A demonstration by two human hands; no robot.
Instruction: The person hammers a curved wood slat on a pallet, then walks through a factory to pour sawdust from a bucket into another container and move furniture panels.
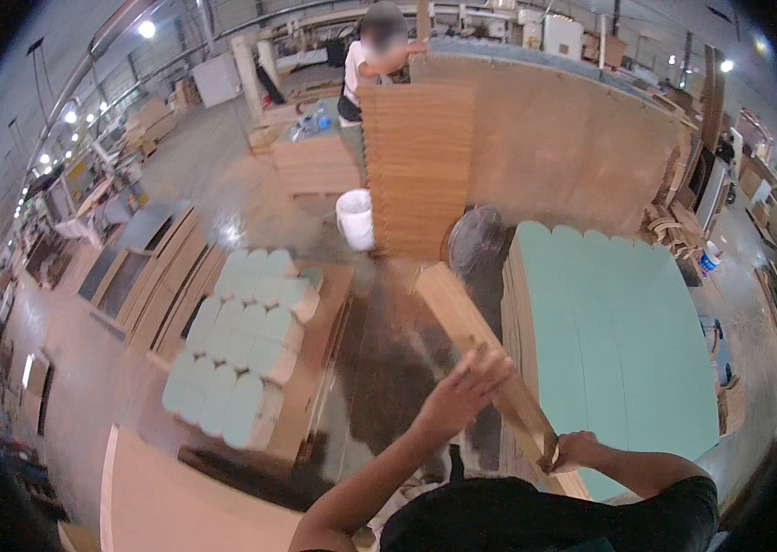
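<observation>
1. The long wooden board (485, 363) is held slanting away over the dark floor (388, 359), beside the stack of green-faced panels (618, 331).
2. The left hand (462, 391) is laid flat, fingers together, against its side.
3. The right hand (574, 451) is closed around its near end.
4. Both contacts are best kept firm so the board is not twisted.

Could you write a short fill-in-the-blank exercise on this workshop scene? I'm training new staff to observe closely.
1. Both hands, the left hand and the right hand, are on a long ____ plank.
2. The panels stacked to the person's right have ____ tops.
3. The bucket on the floor is ____.
4. A second person stands behind a tall stack of ____ boards.

Missing words: wooden; green; white; brown
</observation>
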